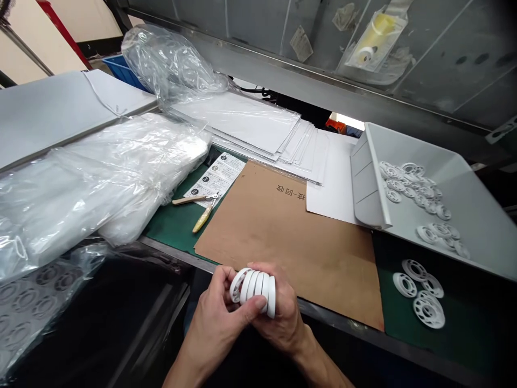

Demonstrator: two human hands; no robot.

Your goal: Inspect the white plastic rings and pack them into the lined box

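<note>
- White rings (255, 288) are held in a row near the surface (161, 231) edge
- Left grip (218, 322) is closed on the row
- Right grip (286, 308) is closed around its right end
- Loose rings (424, 297) are laid beside grey bin (368, 180)

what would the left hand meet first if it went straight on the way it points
The stack of white rings, which the left hand touches; past that, probably the right hand, though depth is unclear.
</note>
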